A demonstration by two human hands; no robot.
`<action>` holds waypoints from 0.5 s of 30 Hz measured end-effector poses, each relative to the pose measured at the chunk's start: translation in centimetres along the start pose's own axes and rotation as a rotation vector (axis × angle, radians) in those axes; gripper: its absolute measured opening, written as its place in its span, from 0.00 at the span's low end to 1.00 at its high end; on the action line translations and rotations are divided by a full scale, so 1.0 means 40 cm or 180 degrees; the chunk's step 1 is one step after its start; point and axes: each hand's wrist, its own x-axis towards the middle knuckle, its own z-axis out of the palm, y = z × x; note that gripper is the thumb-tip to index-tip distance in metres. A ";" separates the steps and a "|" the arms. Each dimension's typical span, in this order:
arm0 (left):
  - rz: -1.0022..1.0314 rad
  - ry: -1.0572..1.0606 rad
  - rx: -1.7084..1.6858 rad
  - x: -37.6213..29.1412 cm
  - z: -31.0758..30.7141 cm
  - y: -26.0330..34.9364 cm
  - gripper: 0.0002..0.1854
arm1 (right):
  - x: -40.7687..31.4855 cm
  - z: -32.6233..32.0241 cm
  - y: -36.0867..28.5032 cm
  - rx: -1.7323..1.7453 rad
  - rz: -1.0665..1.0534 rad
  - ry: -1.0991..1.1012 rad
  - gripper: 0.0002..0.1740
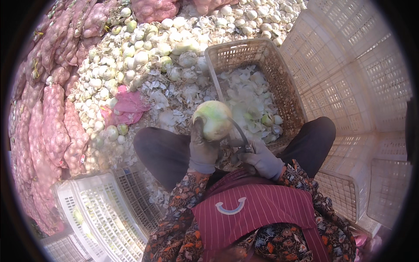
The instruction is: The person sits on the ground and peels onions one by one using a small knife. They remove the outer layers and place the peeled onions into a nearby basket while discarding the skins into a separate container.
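In my gloved left hand I hold a large pale onion, greenish on its upper face, above my lap. My gloved right hand grips a knife with a thin dark curved blade. The blade reaches up to the onion's right side; whether it cuts in cannot be told. Just beyond my hands, a dirty plastic crate holds loose onion skins and a few small whole onions near its front end. The right hand's fingers hide most of the knife handle.
Peeled onions lie heaped ahead and to the left, among dry skins. A pink mesh bag rests on them. Full mesh sacks are stacked at the left. Tall stacked crates wall the right side; a white crate stands lower left.
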 end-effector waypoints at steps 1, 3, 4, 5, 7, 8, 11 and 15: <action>0.0170 -0.0016 0.0338 0.002 -0.007 -0.005 0.34 | 0.004 -0.001 0.001 -0.0304 -0.0281 0.0073 0.30; 0.0601 0.0036 0.1291 0.000 -0.022 -0.015 0.32 | 0.002 -0.007 -0.007 -0.1285 -0.0830 0.0394 0.34; 0.0968 -0.0156 0.1491 -0.003 -0.028 -0.018 0.31 | 0.000 -0.009 -0.014 -0.1957 -0.1100 0.0650 0.36; 0.1339 -0.0231 0.2035 -0.009 -0.035 -0.017 0.29 | -0.001 -0.008 -0.023 -0.2653 -0.1132 0.0956 0.38; 0.2047 -0.0415 0.3126 -0.024 -0.039 -0.012 0.28 | -0.004 -0.004 -0.043 -0.2788 -0.1515 0.0993 0.40; 0.2405 -0.0531 0.3667 -0.030 -0.037 -0.009 0.29 | -0.002 0.000 -0.053 -0.2797 -0.1659 0.1100 0.41; 0.2909 -0.0832 0.4251 -0.045 -0.020 0.002 0.32 | 0.016 0.014 -0.068 -0.3069 -0.2031 0.1247 0.45; 0.3176 -0.0940 0.4389 -0.048 0.000 0.012 0.33 | 0.028 0.014 -0.056 -0.2583 -0.1859 0.1217 0.44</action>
